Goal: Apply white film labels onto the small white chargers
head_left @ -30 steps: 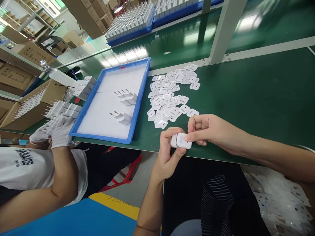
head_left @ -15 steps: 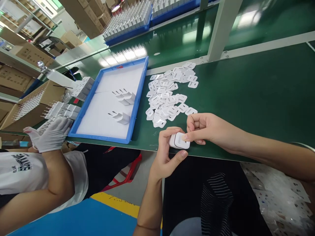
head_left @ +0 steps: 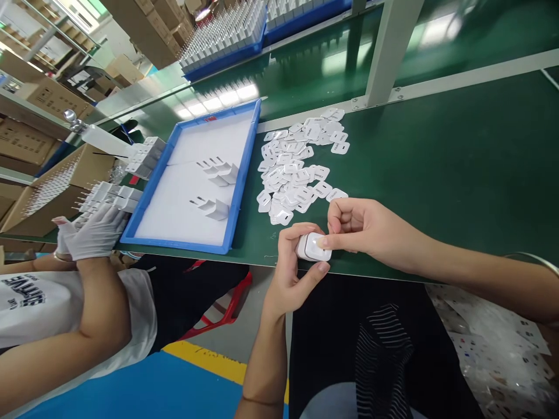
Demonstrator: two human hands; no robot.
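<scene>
At the front edge of the green table, my left hand [head_left: 290, 273] is wrapped round a white charger housing [head_left: 301, 247], thumb below and fingers above. A white cover plate [head_left: 320, 252] with a small dark slot lies at the housing's right end. My right hand [head_left: 364, 228] has its thumb on this plate and its other fingers curled; whether a fingertip grips the plate's far edge is hidden. Just beyond my hands, many loose white plates [head_left: 301, 192], some printed, are heaped on the table.
To the left is a blue-rimmed tray [head_left: 238, 192] with a few pronged chargers [head_left: 215, 208]. A co-worker's gloved hands [head_left: 96, 233] touch rows of chargers [head_left: 102, 198] beside a cardboard box [head_left: 87, 169]. Full blue trays [head_left: 227, 61] stand behind the metal post [head_left: 391, 52].
Both my hands and the charger housing have shifted very slightly left in view, my right thumb staying on the plate. More of the co-worker's second gloved hand shows.
</scene>
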